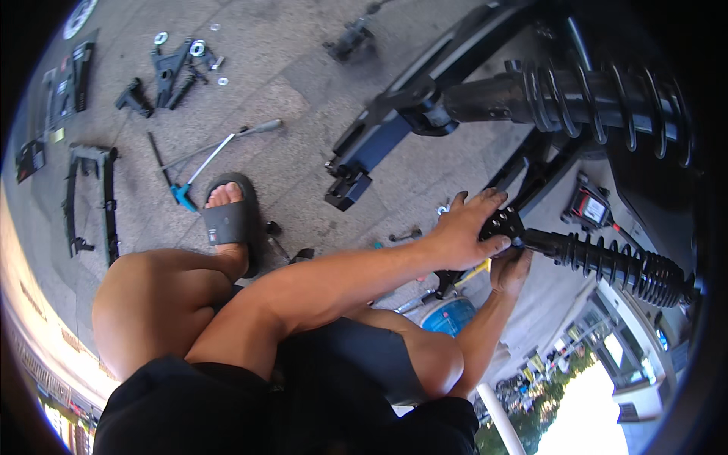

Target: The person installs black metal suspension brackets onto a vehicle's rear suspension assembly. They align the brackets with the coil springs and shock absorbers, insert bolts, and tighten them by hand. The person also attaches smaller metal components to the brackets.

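My left hand grips a black perforated bracket, thumb at its right and fingers over its top. Below it, my right hand is wrapped around the underside of the same part, its fingertips partly hidden. The bracket meets the rod end of a black coil-spring shock that runs to the right. Above stands a black metal arm with a larger coil-spring shock joined to it. A yellow-handled tool lies just under my hands, partly hidden.
Paving holds loose black parts, washers, a U-shaped frame and a teal-handled hex wrench. A red-and-black jack is at the right, a blue bucket below my hands. My sandalled foot is at the left.
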The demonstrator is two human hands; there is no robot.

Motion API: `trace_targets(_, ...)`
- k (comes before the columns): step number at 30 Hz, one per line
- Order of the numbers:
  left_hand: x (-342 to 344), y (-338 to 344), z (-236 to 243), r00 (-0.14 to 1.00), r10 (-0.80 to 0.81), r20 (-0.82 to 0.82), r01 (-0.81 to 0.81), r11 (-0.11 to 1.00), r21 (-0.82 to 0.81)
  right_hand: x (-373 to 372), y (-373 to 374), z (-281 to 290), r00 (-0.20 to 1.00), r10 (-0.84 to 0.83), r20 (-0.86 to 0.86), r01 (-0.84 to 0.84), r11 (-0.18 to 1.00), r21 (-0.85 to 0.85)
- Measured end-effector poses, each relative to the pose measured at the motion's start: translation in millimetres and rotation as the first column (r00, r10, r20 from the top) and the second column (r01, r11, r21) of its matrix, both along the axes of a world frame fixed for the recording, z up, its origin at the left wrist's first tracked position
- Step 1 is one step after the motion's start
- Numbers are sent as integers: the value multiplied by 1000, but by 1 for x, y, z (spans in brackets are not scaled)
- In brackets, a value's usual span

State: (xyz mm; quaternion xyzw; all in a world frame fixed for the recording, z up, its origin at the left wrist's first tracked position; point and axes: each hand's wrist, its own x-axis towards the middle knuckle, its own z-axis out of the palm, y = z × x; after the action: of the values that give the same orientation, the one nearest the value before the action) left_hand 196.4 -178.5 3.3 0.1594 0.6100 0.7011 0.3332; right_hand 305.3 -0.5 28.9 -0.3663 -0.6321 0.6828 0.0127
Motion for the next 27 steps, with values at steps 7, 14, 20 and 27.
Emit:
trace_targets(7,-58,-96,81,492,-854,-170,716,508,-479,11,40,-71,898,-420,-128,422,906,-17)
trace_targets(14,-180,-295,-14,561,-809,175,520,180,-835,9,44,-70,916,-346,-204,346,937,-37)
trace_targets(20,-163,-378,-139,953,-113,-282,-209,432,-878,2,13,-23,955,-289,-60,293,954,65)
trace_targets(27,-95,-310,-165,743,-341,-576,-178,729,-661,17,-8,-15,884,-467,29,463,881,98)
